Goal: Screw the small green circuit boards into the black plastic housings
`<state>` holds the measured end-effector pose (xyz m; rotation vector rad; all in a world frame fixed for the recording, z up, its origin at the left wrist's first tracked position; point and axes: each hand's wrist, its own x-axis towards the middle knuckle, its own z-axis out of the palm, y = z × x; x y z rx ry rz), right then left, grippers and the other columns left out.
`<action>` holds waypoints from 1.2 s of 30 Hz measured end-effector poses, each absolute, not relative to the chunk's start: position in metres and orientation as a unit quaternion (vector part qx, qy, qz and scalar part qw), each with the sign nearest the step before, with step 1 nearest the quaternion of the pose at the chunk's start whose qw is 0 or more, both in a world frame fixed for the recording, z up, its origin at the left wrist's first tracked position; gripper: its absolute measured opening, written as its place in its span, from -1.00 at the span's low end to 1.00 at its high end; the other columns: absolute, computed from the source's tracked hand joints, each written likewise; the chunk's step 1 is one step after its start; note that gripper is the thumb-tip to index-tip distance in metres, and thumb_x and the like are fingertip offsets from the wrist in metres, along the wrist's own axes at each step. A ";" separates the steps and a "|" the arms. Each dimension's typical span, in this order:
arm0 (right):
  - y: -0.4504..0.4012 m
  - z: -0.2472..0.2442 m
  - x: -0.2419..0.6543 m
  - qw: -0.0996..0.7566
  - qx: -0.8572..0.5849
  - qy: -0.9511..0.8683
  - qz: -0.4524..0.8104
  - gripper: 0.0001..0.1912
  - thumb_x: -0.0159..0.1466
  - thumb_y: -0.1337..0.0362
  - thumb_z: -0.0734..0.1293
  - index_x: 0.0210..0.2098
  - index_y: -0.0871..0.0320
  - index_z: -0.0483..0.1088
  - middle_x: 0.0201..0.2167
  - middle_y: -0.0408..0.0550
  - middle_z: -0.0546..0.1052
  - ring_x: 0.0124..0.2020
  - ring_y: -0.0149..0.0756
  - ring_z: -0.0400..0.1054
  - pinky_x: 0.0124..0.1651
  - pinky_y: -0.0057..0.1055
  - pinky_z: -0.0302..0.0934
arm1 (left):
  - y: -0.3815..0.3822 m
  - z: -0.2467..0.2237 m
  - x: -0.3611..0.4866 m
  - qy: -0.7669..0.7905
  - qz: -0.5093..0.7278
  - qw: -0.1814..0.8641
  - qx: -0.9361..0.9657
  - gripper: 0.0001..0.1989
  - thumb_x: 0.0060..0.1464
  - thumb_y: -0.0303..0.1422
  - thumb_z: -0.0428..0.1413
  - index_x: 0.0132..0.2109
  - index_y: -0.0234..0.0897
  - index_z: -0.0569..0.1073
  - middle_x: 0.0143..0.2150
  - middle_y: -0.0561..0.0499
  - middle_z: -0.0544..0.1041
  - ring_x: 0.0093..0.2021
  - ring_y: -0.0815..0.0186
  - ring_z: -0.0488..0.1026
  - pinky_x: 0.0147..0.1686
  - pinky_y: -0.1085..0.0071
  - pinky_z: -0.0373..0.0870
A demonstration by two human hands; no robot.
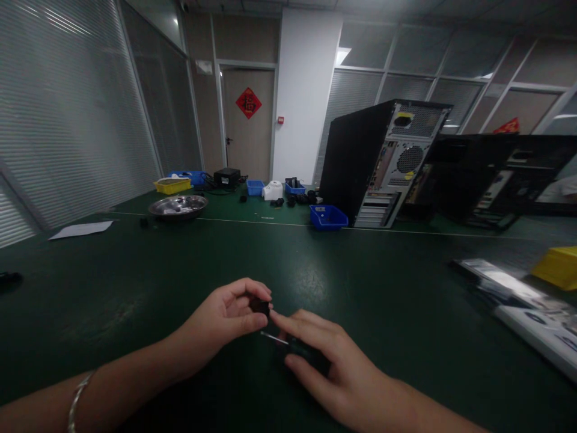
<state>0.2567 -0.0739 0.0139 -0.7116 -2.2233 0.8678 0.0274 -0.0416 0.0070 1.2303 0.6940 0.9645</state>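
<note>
Between the fingertips and thumb of my left hand [229, 316] is a small black part [260, 306]; its kind is too dark and small to tell. My right hand [333, 355] wraps round the dark handle of a screwdriver [309, 353]. The thin metal shaft points left, its tip just below the black part and apart from it. My right index finger stretches forward and reaches the edge of the black part. Both hands are over the green table [189, 270], close in front of me.
Across the table stand a round metal dish [178, 206], a blue bin [329, 218], a yellow tray [172, 185] and a white part [273, 190]. A black computer tower [360, 162] rises at right. White-and-black equipment [532, 313] lies along the right side. A paper sheet [81, 230] is at left.
</note>
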 end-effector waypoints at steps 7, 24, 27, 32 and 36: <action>-0.072 0.016 0.254 0.284 -0.277 -0.853 0.338 -0.36 0.31 0.45 0.28 0.32 -0.05 0.12 -0.06 -0.04 0.45 -0.17 -0.30 0.39 -0.09 -0.37 0.30 | -0.040 0.005 0.025 0.340 0.416 0.633 0.557 -0.84 -0.01 -0.46 0.32 -0.23 -0.24 0.56 0.11 -0.05 0.35 0.08 0.19 0.38 0.05 0.33 0.33; -0.075 0.017 0.253 0.345 -0.298 -0.830 0.320 -0.55 0.32 0.48 0.26 0.17 0.03 0.32 -0.12 -0.05 0.46 -0.12 -0.28 0.39 -0.05 -0.35 0.29 | -0.043 0.014 0.029 0.307 0.431 0.655 0.539 -0.84 -0.04 -0.54 0.31 -0.29 -0.29 0.52 0.01 -0.07 0.53 0.13 0.16 0.40 0.12 0.27 0.32; -0.075 0.018 0.254 0.360 -0.307 -0.823 0.314 -0.62 0.34 0.47 0.24 0.11 0.07 0.38 -0.14 -0.04 0.47 -0.13 -0.28 0.40 -0.06 -0.36 0.30 | -0.041 0.013 0.029 0.316 0.442 0.637 0.547 -0.88 0.00 -0.54 0.29 -0.35 -0.30 0.50 -0.10 -0.03 0.57 0.02 0.23 0.47 0.05 0.31 0.36; -0.071 0.014 0.255 0.399 -0.339 -0.804 0.282 -0.68 0.35 0.44 0.25 0.05 0.10 0.43 -0.16 -0.01 0.48 -0.13 -0.24 0.41 -0.09 -0.34 0.31 | -0.041 0.013 0.030 0.334 0.439 0.639 0.537 -0.80 -0.01 -0.52 0.29 -0.18 -0.28 0.57 -0.13 -0.03 0.61 -0.10 0.26 0.53 -0.08 0.36 0.45; -0.069 0.013 0.255 0.389 -0.344 -0.807 0.280 -0.67 0.34 0.44 0.25 0.05 0.09 0.43 -0.16 -0.01 0.49 -0.15 -0.24 0.41 -0.11 -0.34 0.32 | -0.043 0.015 0.030 0.358 0.445 0.613 0.546 -0.82 -0.07 -0.51 0.32 -0.24 -0.31 0.61 -0.16 -0.05 0.65 -0.14 0.24 0.57 -0.12 0.36 0.49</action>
